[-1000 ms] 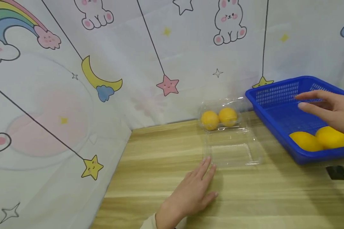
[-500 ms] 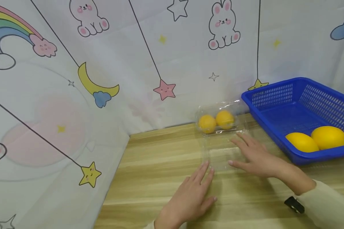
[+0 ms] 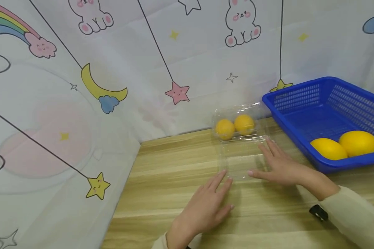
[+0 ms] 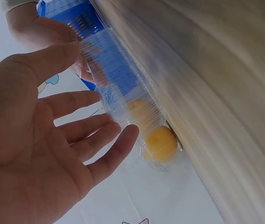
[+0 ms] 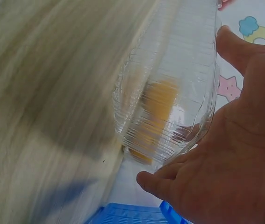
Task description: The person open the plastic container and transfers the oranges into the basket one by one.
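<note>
- A white backdrop (image 3: 202, 69) is printed with a rainbow (image 3: 10, 19), a moon (image 3: 104, 83), stars and rabbits, and is met by the wood-grain table (image 3: 168, 162).
- The left hand (image 3: 202, 207) is held with fingers extended and slightly spread, nothing gripped, at the near left corner of a clear container (image 3: 244, 166); contact cannot be told.
- The container is laid open on the table; 2 oranges (image 3: 235, 126) are seated side by side in its far half, by the backdrop.
- The right hand (image 3: 282, 167) is placed along the container's right side, thumb and fingers spread apart.
- By the right sleeve (image 3: 355, 214), a black object (image 3: 318, 212) is seen, its pale mark too small to be read.
- In the blue basket (image 3: 296, 129), 2 larger yellow fruits (image 3: 359, 143) are kept near the front, separated from the right hand by the basket's wall.
</note>
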### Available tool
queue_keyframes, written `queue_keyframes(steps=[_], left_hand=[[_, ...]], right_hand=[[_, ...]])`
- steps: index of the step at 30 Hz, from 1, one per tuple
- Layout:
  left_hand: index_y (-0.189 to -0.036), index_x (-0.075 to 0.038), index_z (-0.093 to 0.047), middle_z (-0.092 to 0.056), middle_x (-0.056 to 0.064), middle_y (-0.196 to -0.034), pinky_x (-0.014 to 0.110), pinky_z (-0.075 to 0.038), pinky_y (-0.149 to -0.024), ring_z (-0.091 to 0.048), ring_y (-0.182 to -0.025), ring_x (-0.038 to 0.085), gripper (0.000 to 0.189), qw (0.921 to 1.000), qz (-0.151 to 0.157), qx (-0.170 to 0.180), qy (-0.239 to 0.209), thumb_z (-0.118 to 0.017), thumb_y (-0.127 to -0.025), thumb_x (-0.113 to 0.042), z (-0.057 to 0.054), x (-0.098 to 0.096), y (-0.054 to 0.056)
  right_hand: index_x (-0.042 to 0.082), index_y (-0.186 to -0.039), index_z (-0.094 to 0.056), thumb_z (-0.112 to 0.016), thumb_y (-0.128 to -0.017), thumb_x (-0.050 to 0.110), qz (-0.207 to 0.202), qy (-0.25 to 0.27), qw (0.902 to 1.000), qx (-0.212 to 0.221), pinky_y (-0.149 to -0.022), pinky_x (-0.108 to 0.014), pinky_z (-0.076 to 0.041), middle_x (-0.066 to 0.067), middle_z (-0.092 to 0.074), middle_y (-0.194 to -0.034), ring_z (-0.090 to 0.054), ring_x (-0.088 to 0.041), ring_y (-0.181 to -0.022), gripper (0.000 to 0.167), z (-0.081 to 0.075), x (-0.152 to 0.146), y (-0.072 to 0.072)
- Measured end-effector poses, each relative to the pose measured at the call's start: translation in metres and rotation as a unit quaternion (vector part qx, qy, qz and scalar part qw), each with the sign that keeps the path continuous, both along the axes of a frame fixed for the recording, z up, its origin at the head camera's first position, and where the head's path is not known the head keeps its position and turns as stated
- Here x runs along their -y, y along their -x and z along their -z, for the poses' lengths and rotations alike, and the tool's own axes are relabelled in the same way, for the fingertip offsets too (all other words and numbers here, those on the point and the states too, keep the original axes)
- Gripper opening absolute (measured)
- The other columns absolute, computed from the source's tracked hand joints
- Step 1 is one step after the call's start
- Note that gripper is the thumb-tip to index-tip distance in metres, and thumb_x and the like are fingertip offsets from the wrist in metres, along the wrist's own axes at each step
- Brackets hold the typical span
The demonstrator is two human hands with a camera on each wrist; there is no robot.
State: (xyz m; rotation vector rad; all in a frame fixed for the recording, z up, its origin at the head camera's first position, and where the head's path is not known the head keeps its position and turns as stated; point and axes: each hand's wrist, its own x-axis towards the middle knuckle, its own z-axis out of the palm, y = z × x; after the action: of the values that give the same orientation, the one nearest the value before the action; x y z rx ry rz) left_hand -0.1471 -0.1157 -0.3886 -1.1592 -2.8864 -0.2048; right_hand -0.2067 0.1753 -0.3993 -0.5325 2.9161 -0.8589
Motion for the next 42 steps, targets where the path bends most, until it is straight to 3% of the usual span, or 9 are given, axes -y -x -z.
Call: queue_keyframes(steps=[7,14,18,26,36,42], left_hand=[[-0.16,-0.005,-0.044,-0.048,0.014,-0.161,0.044,-0.049,-0.115,-0.05,-0.146,0.028,0.063,0.9982,-0.01,0.015,-0.058,-0.064,-0.108,-0.033,-0.004,0.0,0.015],[-0.163,-0.004,-0.039,-0.03,0.018,-0.172,0.052,-0.036,-0.124,-0.034,-0.157,0.034,0.069,0.9961,-0.064,0.038,-0.048,-0.052,-0.111,-0.046,-0.002,-0.002,0.026],[-0.164,-0.004,-0.038,-0.032,0.018,-0.171,0.053,-0.037,-0.123,-0.036,-0.157,0.034,0.069,0.9953,-0.079,0.042,-0.038,-0.048,-0.112,-0.049,0.001,-0.001,0.028],[-0.16,0.001,-0.043,-0.042,0.016,-0.167,0.052,-0.041,-0.121,-0.044,-0.151,0.034,0.062,0.9944,-0.099,0.016,-0.031,-0.052,-0.112,-0.039,0.0,0.006,0.028],[-0.153,0.004,-0.052,-0.052,0.02,-0.158,0.052,-0.051,-0.111,-0.058,-0.139,0.037,0.056,0.9929,-0.109,-0.03,-0.037,-0.061,-0.109,-0.03,0.003,0.02,0.033],[-0.151,0.005,-0.053,-0.054,0.021,-0.156,0.053,-0.054,-0.106,-0.061,-0.135,0.038,0.055,0.9912,-0.123,-0.028,-0.04,-0.063,-0.108,-0.027,0.001,0.031,0.034]], right_hand=[[-0.008,-0.164,-0.021,-0.064,-0.093,0.074,-0.011,0.002,0.9998,0.016,-0.116,-0.082,-0.014,-0.04,0.007,-0.169,0.0,-0.062,-0.156,0.116,0.003,0.0,0.005],[-0.011,-0.162,-0.025,-0.065,-0.09,0.077,-0.014,-0.001,0.9998,0.013,-0.116,-0.083,-0.01,-0.042,0.004,-0.168,0.001,-0.063,-0.155,0.12,0.008,0.004,0.007],[-0.01,-0.16,-0.03,-0.068,-0.091,0.071,-0.015,0.001,0.9999,0.005,-0.116,-0.083,-0.013,-0.044,0.0,-0.167,-0.002,-0.064,-0.154,0.113,0.005,0.01,0.004],[-0.014,-0.157,-0.032,-0.069,-0.094,0.065,-0.02,-0.005,0.9998,-0.003,-0.119,-0.079,-0.015,-0.045,-0.003,-0.166,-0.004,-0.064,-0.154,0.108,0.005,0.023,0.004],[-0.014,-0.157,-0.034,-0.067,-0.094,0.068,-0.028,0.013,0.9994,0.017,-0.119,-0.08,-0.014,-0.045,0.001,-0.166,0.0,-0.063,-0.155,0.108,0.0,0.044,0.006],[-0.014,-0.156,-0.035,-0.063,-0.094,0.073,-0.032,0.016,0.9991,0.022,-0.121,-0.078,-0.01,-0.044,0.002,-0.167,0.003,-0.061,-0.156,0.111,-0.001,0.059,0.01]])
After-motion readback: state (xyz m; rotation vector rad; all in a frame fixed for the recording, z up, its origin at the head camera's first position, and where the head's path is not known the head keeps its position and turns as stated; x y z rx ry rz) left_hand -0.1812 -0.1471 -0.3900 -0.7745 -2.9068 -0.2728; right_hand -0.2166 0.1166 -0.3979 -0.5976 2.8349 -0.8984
